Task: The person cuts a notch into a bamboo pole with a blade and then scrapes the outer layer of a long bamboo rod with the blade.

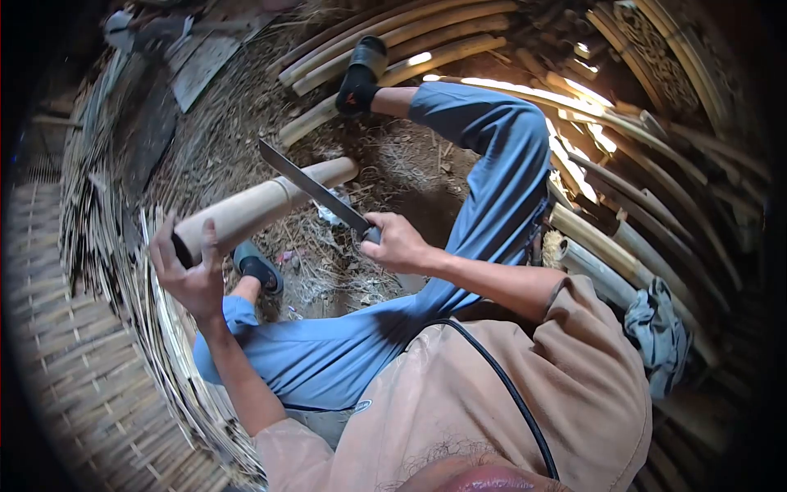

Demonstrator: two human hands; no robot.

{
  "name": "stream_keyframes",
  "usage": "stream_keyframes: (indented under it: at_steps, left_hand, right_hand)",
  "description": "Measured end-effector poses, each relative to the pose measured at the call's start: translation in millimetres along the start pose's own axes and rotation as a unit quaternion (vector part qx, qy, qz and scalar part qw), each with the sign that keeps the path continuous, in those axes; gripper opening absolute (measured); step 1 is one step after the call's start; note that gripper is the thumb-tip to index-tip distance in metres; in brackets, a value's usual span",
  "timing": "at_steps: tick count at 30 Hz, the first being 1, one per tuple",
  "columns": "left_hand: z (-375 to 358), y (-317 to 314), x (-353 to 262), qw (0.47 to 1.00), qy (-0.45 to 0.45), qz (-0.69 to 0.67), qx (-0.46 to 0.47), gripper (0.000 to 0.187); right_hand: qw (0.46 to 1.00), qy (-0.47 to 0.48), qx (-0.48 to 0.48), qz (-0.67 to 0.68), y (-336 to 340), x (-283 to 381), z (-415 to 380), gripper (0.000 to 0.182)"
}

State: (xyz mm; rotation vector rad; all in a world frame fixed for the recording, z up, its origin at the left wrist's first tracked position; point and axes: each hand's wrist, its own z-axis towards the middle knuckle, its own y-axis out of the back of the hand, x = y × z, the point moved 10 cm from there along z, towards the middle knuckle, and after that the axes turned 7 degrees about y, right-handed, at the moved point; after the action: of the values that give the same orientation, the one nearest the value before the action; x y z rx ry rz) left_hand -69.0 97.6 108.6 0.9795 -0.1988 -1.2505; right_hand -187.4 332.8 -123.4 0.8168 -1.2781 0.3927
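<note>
We are holding a bamboo tube left of the frame's centre, tilting it so that one end is pointing to the lower left and the other to the upper right. Our left hand is clamping the lower-left end, the fingers lying along one side of the dark opening and the thumb pressing on the other. Our right hand, near the middle of the frame, is closing tightly around the handle of a long knife. The blade is slanting toward the upper left and crossing over the tube near its raised ring; whether it is touching the tube, we cannot tell. We are also unable to tell whether the tube's far end is resting on the ground.

We are sitting with our knees bent wide, wearing blue trousers and a tan shirt, with a black cord running down the shirt at the bottom. One dark shoe is showing at the upper centre, beside a row of bamboo poles. Thin strips are lining the left side, a woven mat is filling the lower left, and a crumpled cloth is lying among more poles at the right.
</note>
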Motion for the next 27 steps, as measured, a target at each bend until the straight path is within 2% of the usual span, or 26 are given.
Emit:
stream_keyframes:
  at_steps: [2, 3, 5, 6, 7, 8, 9, 10, 11, 12, 14, 15, 17, 18, 20, 23, 24, 25, 26, 27]
  left_hand:
    - [-6.6, 13.4, -4.2, 0.995, -0.077, -0.011, -0.057, 0.031]
    - [-6.4, 27.7, -17.5, 0.991, -0.097, 0.016, -0.095, 0.026]
    - [4.5, 56.7, -7.4, 0.988, -0.104, 0.010, -0.115, 0.023]
    - [9.8, 74.9, -0.4, 0.985, -0.083, -0.034, -0.147, 0.024]
    - [16.5, 93.1, -8.9, 0.984, -0.032, -0.015, -0.174, 0.028]
    - [25.3, 107.4, -14.7, 0.978, -0.018, -0.079, -0.192, 0.031]
    - [35.7, 121.0, -12.7, 0.971, 0.029, -0.116, -0.207, 0.031]
    - [54.6, 134.9, 3.1, 0.963, -0.006, -0.157, -0.219, 0.030]
    - [69.8, 146.3, 12.3, 0.945, 0.000, -0.196, -0.261, 0.030]
    - [83.5, 152.6, 14.9, 0.924, 0.008, -0.236, -0.302, 0.029]
    - [123.8, 128.8, 2.7, 0.893, 0.031, -0.343, -0.291, 0.031]
    - [143.7, 102.8, -3.2, 0.899, 0.024, -0.344, -0.271, 0.036]
    - [191.9, 3.9, -22.0, 0.952, -0.073, -0.221, -0.198, 0.053]
    - [206.7, -58.2, -34.7, 0.964, -0.135, -0.161, -0.161, 0.063]
    - [210.8, -144.1, -64.2, 0.977, -0.184, -0.090, -0.056, 0.084]
    - [169.5, -186.6, -132.9, 0.975, -0.201, -0.015, 0.092, 0.084]
    - [156.9, -194.4, -148.0, 0.961, -0.239, 0.007, 0.140, 0.081]
    - [148.0, -192.6, -150.5, 0.964, -0.221, -0.019, 0.149, 0.077]
    - [141.5, -189.9, -145.9, 0.967, -0.196, -0.043, 0.156, 0.074]
    - [137.0, -190.2, -140.8, 0.958, -0.208, -0.056, 0.188, 0.073]
  right_hand:
    - [0.990, -0.103, -0.003, 0.093, 24.6, -6.4, -1.8, 0.020]
    - [0.992, -0.054, -0.054, 0.096, 41.9, -5.9, 1.7, 0.018]
    - [0.984, -0.032, -0.137, 0.105, 85.1, -12.0, 0.0, 0.015]
    - [0.976, -0.062, -0.147, 0.148, 110.9, -3.5, -5.1, 0.016]
    - [0.974, -0.022, -0.196, 0.110, 139.1, -8.6, -6.0, 0.018]
    - [0.965, -0.003, -0.226, 0.131, 164.6, -20.0, -6.1, 0.021]
    - [0.954, -0.045, -0.240, 0.175, 188.3, -8.5, -14.1, 0.020]
    - [0.946, -0.027, -0.267, 0.181, 211.2, -5.8, -17.3, 0.021]
    - [0.938, -0.013, -0.308, 0.160, 235.4, -8.9, -22.1, 0.021]
    - [0.921, -0.038, -0.345, 0.176, 253.9, 6.2, -33.1, 0.018]
    - [0.908, -0.009, -0.387, 0.160, 292.1, 5.3, -46.3, 0.018]
    - [0.900, -0.004, -0.408, 0.150, 307.8, 7.4, -54.7, 0.018]
    - [0.888, 0.010, -0.439, 0.135, 334.8, 19.4, -70.1, 0.017]
    - [0.892, -0.004, -0.439, 0.109, 345.2, 24.5, -78.6, 0.017]
    - [0.909, -0.018, -0.415, 0.036, 367.6, 22.3, -92.8, 0.018]
    - [0.915, -0.105, -0.370, -0.125, 404.1, 3.2, -132.4, 0.024]
    - [0.908, -0.130, -0.359, -0.173, 414.6, -3.6, -147.3, 0.024]
    - [0.903, -0.193, -0.350, -0.155, 426.5, -37.2, -164.7, 0.024]
    - [0.895, -0.207, -0.365, -0.149, 429.3, -50.3, -179.2, 0.025]
    - [0.889, -0.220, -0.376, -0.142, 428.4, -61.6, -189.3, 0.026]
